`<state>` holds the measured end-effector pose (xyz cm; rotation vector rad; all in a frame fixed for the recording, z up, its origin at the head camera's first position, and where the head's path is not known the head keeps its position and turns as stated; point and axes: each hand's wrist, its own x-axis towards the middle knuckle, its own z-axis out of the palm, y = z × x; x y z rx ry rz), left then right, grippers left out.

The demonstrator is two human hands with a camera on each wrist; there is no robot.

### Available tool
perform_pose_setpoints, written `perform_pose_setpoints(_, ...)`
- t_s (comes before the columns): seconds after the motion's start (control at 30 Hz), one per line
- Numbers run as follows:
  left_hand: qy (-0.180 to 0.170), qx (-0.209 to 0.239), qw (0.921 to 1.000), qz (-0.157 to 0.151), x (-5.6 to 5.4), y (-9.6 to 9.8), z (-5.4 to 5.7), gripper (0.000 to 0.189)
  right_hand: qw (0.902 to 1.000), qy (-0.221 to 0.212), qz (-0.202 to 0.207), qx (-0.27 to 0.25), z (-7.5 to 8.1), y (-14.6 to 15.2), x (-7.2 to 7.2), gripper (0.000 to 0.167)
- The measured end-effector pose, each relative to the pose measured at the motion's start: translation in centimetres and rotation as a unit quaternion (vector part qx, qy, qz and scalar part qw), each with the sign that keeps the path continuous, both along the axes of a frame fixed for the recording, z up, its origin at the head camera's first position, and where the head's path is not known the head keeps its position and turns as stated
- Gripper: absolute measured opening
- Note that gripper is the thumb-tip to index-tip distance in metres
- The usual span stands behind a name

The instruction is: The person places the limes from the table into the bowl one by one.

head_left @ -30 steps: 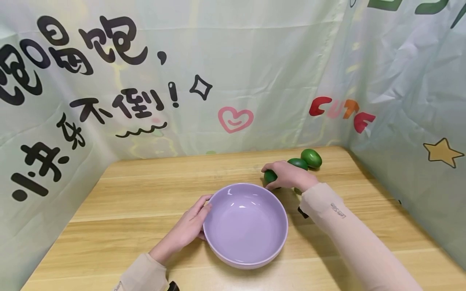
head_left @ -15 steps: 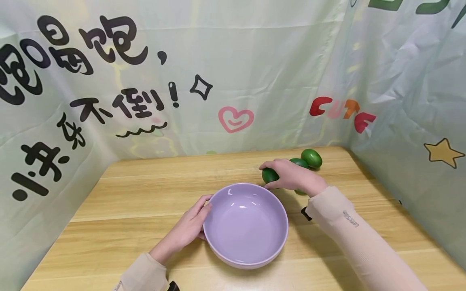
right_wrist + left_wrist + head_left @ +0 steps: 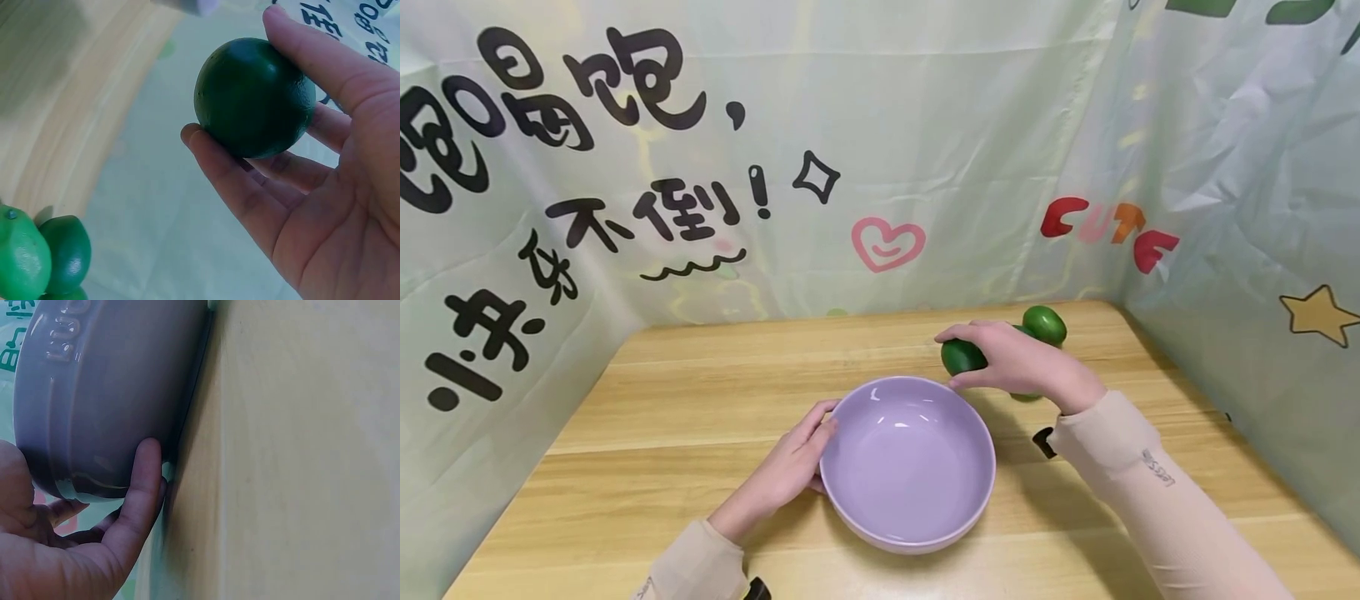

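Observation:
A glossy lilac bowl (image 3: 906, 467) stands on the wooden table, its inside bare. My left hand (image 3: 790, 467) holds it by the outer left wall. In the left wrist view, one finger of that hand lies along the bowl's side (image 3: 119, 394) low down near the table, while others reach behind it. Just beyond the bowl's far right rim, my right hand (image 3: 1015, 358) grips a dark green lime (image 3: 962, 357) between thumb and fingers. The right wrist view shows this lime (image 3: 253, 97) held at the fingertips, away from the palm.
A brighter green lime (image 3: 1045, 325) lies at the back right, with others partly hidden by my right hand. The right wrist view shows several limes (image 3: 22, 256) clustered together. Printed cloth (image 3: 925, 150) walls the table (image 3: 700, 392) at the back and sides.
My right hand, with the lime in its grip, has risen slightly and its forearm has swung to the right. The left hand and the bowl have stayed put.

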<state>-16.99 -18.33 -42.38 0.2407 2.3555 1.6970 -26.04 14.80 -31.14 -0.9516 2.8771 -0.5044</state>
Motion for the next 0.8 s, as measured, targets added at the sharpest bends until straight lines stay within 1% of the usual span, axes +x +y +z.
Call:
perform_pose_setpoints(0.2, -0.003, 0.003, 1.0, 0.0, 0.0, 0.0, 0.0, 0.041, 0.9996, 0.007, 0.018, -0.023, 0.8, -0.1, 0.8, 0.061)
perform_pose_setpoints(0.4, -0.005, 0.005, 1.0, 0.0, 0.0, 0.0, 0.0, 0.04, 0.9986, 0.015, 0.039, -0.031, 1.3, -0.4, 1.7, 0.061)
perform_pose_setpoints(0.63, -0.005, 0.004, 1.0, -0.001, 0.0, 0.0, 0.2, 0.041, 0.9977, 0.022, 0.055, -0.035, 1.6, -0.7, 2.5, 0.06)
perform_pose_setpoints(0.8, -0.005, 0.004, 1.0, -0.001, 0.0, 0.0, 0.1, 0.041, 0.9976, 0.019, 0.056, -0.037, 1.6, -0.9, 3.2, 0.06)
